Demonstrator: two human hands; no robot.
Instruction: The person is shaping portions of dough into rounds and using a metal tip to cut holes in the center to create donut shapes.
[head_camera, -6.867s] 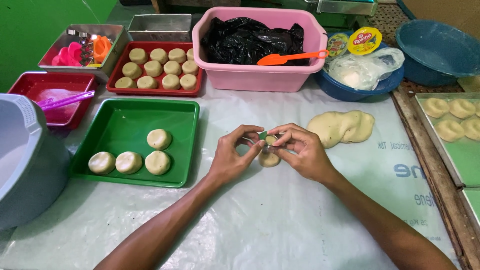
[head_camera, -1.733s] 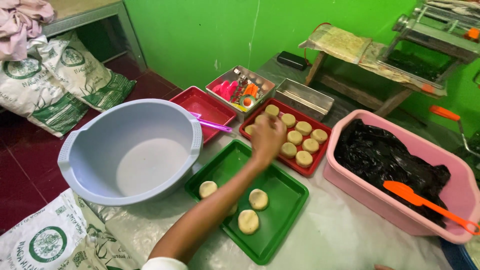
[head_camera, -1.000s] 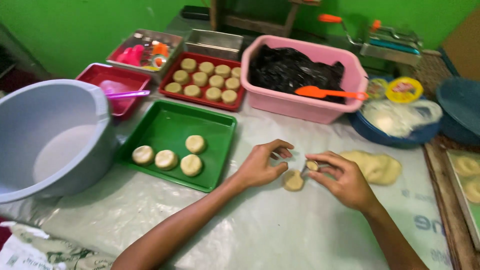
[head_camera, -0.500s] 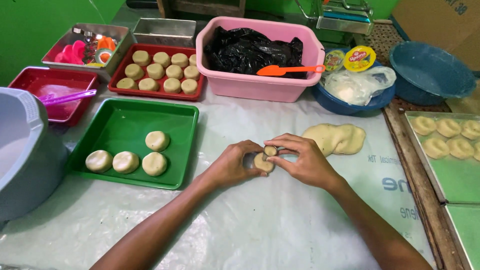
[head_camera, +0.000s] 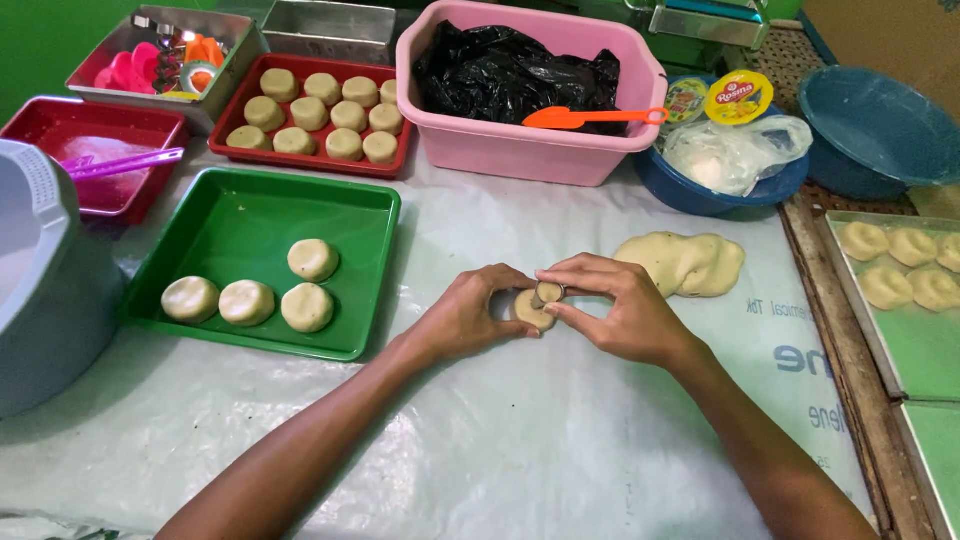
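Pinching small dough disc (head_camera: 531, 309) between left hand (head_camera: 468, 315) and right hand (head_camera: 615, 310), just above table (head_camera: 520, 450); right fingers press small filling ball (head_camera: 548, 292) onto it. Dough lump (head_camera: 685, 264) near right hand. Green tray (head_camera: 225, 215) left holds four pieces.

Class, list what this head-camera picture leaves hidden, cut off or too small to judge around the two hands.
- Small round dough piece: underside hidden by left hand and right hand.
- Small filling ball: too small to identify.
- Pink plastic tub: contents hidden by crumpled black plastic bag.
- Grey plastic basin: cut off by left edge.
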